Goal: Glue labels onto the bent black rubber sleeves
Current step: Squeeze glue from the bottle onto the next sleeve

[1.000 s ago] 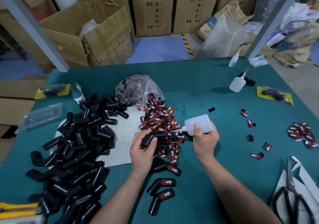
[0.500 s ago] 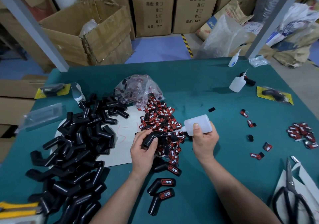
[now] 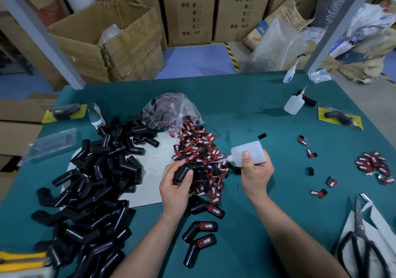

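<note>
Black bent rubber sleeve (image 3: 182, 171) lies in the left hand (image 3: 174, 188) near the middle of the teal cloth-covered table (image 3: 246, 115), with the fingers and thumb curled round its lower leg. The right hand (image 3: 256, 175) grips a translucent white plastic squeeze bottle (image 3: 249, 152) laid on its side, thumb across the top. Its nozzle points toward nine o'clock at the sleeve's bend, though I cannot quite tell whether the tip touches the rubber. Under and beyond the hands, at twelve o'clock, spreads a loose pile of red-and-black rectangular labels (image 3: 199, 147), spilling from a crumpled clear plastic bag (image 3: 173, 108) farther out the same way. At nine o'clock from the hands sits a big heap of unlabelled black sleeves (image 3: 96, 181), partly on a pale card sheet (image 3: 162, 149). At six o'clock from the left hand lie three labelled sleeves (image 3: 200, 229), close together. More scattered labels (image 3: 374, 167) lie at three o'clock, well apart from the hands. A second white squeeze bottle (image 3: 292, 105) stands at one o'clock, and black-handled scissors (image 3: 362, 241) rest at four o'clock by the table's edge.
</note>
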The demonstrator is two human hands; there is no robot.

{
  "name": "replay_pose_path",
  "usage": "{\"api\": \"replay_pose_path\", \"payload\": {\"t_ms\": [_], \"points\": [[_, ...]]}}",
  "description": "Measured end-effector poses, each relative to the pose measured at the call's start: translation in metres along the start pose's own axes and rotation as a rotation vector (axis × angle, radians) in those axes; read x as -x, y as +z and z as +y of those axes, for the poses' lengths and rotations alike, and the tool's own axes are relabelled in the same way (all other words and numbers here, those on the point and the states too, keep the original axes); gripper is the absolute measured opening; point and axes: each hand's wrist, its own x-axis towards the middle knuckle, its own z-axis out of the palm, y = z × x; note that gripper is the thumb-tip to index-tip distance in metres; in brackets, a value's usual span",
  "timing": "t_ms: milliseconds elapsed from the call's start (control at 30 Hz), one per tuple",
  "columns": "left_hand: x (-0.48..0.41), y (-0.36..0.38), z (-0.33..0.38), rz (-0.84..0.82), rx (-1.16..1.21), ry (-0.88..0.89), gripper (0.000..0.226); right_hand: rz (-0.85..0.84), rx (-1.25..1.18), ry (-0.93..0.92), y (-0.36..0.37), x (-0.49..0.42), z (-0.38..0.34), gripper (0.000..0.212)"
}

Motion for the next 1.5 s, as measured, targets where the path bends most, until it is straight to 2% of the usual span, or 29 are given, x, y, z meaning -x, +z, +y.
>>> {"api": "replay_pose_path", "payload": {"t_ms": [1233, 1500], "points": [[0.0021, 0.0022, 0.0089, 0.009, 0.032, -0.061, 0.036, -0.015, 0.015, -0.014, -0.0003, 0.0007, 0.0024, 0.024], [0.0023, 0.0026, 0.0094, 0.002, 0.006, -0.005, 0.042, 0.003, 0.007, 0.004, 0.0002, -0.0001, 0.0031, 0.027]]}}
